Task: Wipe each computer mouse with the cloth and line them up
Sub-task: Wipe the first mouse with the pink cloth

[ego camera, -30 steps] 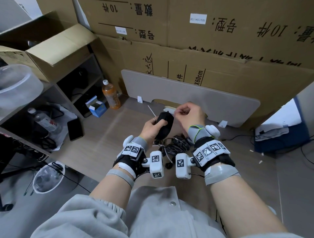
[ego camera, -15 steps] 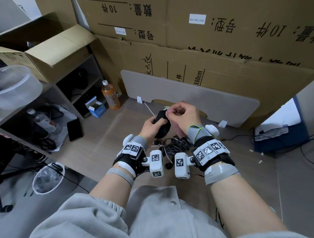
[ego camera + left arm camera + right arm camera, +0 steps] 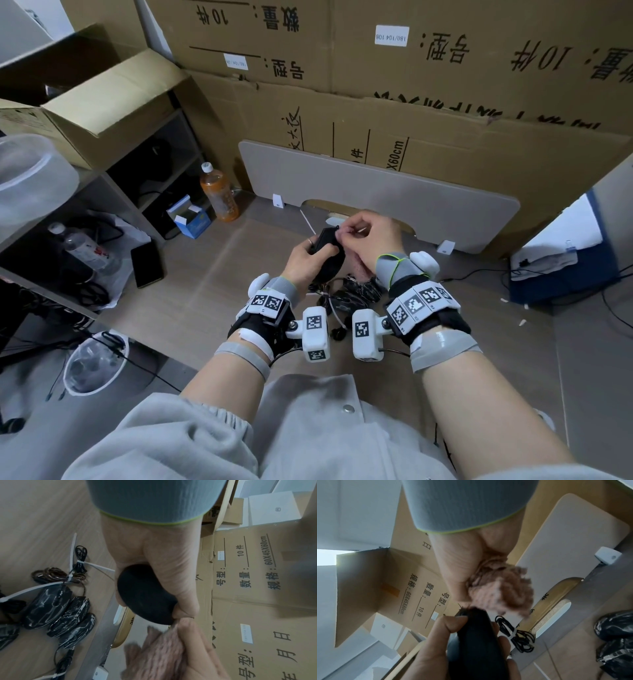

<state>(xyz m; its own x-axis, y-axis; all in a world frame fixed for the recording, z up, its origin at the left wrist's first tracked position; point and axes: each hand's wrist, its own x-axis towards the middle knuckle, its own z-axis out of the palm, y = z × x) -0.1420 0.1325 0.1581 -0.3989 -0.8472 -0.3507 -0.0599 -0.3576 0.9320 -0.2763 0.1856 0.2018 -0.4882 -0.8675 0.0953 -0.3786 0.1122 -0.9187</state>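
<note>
Head view: the left hand (image 3: 310, 255) grips a black computer mouse (image 3: 327, 246), held up above the floor in front of the person, thumb on one flank and fingers wrapped round the other. The right hand (image 3: 368, 240) is clenched round a bunched pink cloth (image 3: 501, 588), its fingertips pressing the fabric against the front end of the mouse.

Left wrist view confirms the cloth meets the mouse at its nose only — the rounded back (image 3: 144, 592) is bare, and most of the cloth hangs slack below the fist.

Judgement: wiping is in progress on this unit. To do it well, spread the cloth flatter under the fingertips so more fabric bears on the shell, and turn the mouse in the left hand so the flanks now covered by the grip get reached.

The wrapped mice (image 3: 56, 612) and tied cables (image 3: 58, 574) lie bunched on the floor (image 3: 191, 301) below — no line is formed there. Any placement should keep well apart from that tangle.
</note>
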